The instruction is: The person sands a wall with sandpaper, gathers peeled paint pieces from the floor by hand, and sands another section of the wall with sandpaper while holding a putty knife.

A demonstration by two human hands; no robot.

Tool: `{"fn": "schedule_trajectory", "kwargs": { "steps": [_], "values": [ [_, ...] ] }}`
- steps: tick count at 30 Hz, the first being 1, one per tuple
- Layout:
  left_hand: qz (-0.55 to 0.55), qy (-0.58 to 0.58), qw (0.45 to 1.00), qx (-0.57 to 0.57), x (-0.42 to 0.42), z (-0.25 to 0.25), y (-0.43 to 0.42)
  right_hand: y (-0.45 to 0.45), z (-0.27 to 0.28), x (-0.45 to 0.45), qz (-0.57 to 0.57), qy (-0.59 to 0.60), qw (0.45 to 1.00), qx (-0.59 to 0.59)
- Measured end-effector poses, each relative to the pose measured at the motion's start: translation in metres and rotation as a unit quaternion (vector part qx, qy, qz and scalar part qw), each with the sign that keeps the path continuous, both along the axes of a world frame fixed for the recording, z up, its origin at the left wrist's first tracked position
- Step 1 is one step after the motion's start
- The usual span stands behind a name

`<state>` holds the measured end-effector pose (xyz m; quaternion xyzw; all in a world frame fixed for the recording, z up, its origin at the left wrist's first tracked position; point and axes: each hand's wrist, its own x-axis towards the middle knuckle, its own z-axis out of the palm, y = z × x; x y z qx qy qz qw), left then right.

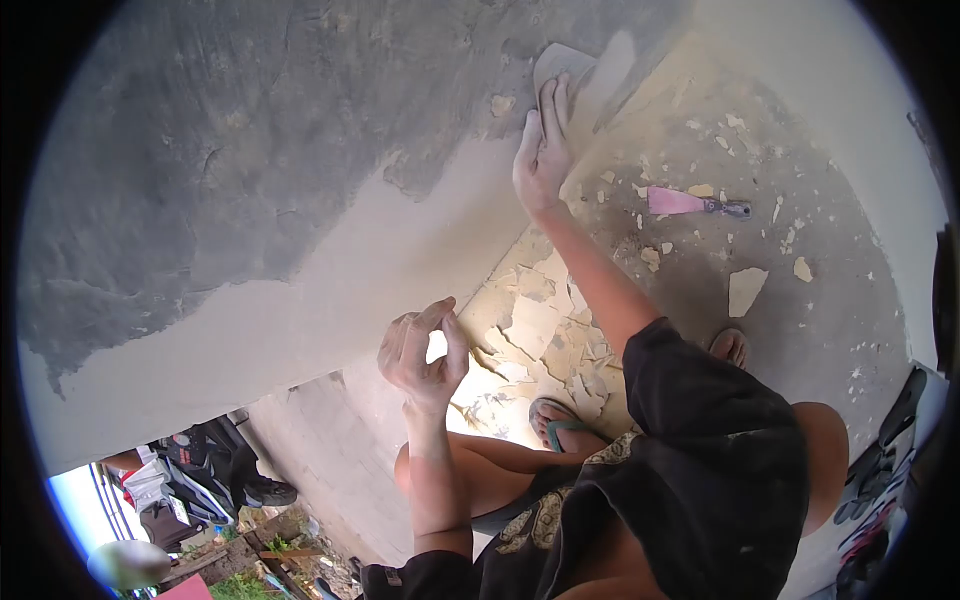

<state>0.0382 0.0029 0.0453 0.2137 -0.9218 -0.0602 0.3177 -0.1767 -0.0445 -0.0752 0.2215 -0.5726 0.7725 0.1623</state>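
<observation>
My right hand (543, 165), coated in pale dust, has its fingers laid over a pale flat sheet (563, 62) and presses it against the wall (400, 240) near its lower edge. The wall has a dark grey area and a smooth whitish band along its bottom. My left hand (420, 360), also dusty, is held in front of the whitish band. Its fingers are curled, thumb and forefinger forming a ring, and no object shows between them.
A scraper with a pink blade (676, 201) lies on the grey floor (820, 340). Flaked pieces (535, 325) are scattered along the wall's foot, near my sandalled foot (556, 424). A motorbike (205, 475) stands outside at lower left. Dark items (885, 450) line the right edge.
</observation>
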Motion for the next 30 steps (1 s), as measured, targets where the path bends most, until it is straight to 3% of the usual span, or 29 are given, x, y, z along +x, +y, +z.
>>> {"fn": "schedule_trajectory", "kwargs": {
  "steps": [1, 2, 6, 8, 10, 12, 15, 17, 20, 22, 23, 25, 28, 30],
  "values": [
    [-0.005, 0.015, 1.0, -0.009, -0.004, -0.001, -0.003, 0.0, 0.01, 0.019, 0.016, 0.014, 1.0, -0.004],
    [-0.009, 0.023, 1.0, -0.013, -0.006, -0.002, -0.003, 0.006, 0.014, 0.055, 0.085, 0.125, 0.988, 0.014],
    [-0.012, 0.041, 0.999, -0.017, -0.012, 0.001, -0.003, 0.0, -0.024, 0.07, 0.261, 0.459, 0.848, 0.04],
    [0.003, 0.032, 0.999, -0.015, -0.004, 0.001, -0.002, 0.004, -0.017, 0.018, 0.156, 0.518, 0.84, 0.044],
    [0.017, 0.029, 0.999, -0.009, 0.002, -0.001, -0.002, 0.012, -0.022, -0.027, 0.048, 0.396, 0.912, 0.093],
    [0.025, 0.018, 1.0, -0.004, 0.01, 0.001, 0.002, 0.007, -0.017, -0.014, 0.016, 0.229, 0.972, 0.04],
    [0.017, 0.009, 1.0, 0.002, 0.007, 0.004, 0.005, 0.001, 0.018, 0.052, 0.043, 0.071, 0.996, -0.037],
    [0.009, 0.012, 1.0, -0.005, 0.001, 0.002, 0.0, 0.008, -0.003, 0.106, 0.217, 0.294, 0.929, 0.052],
    [0.012, 0.013, 1.0, -0.005, -0.001, 0.004, 0.0, 0.0, -0.013, 0.066, 0.167, 0.5, 0.847, 0.06],
    [0.017, 0.019, 1.0, 0.002, 0.004, 0.002, 0.0, 0.008, -0.017, 0.011, 0.066, 0.376, 0.92, 0.087],
    [0.015, 0.027, 1.0, 0.003, 0.006, -0.001, -0.003, 0.003, -0.02, -0.02, -0.029, 0.238, 0.969, 0.065],
    [0.012, 0.032, 0.999, 0.003, 0.007, -0.003, 0.001, 0.01, -0.009, -0.053, 0.007, -0.089, 0.996, 0.001],
    [-0.007, 0.031, 0.999, -0.01, -0.004, 0.0, -0.002, -0.002, 0.009, 0.011, 0.015, -0.04, 0.998, -0.039],
    [-0.015, 0.031, 0.999, -0.005, -0.009, -0.001, 0.0, 0.002, 0.014, 0.079, 0.076, 0.086, 0.993, -0.005]
  ]
}}
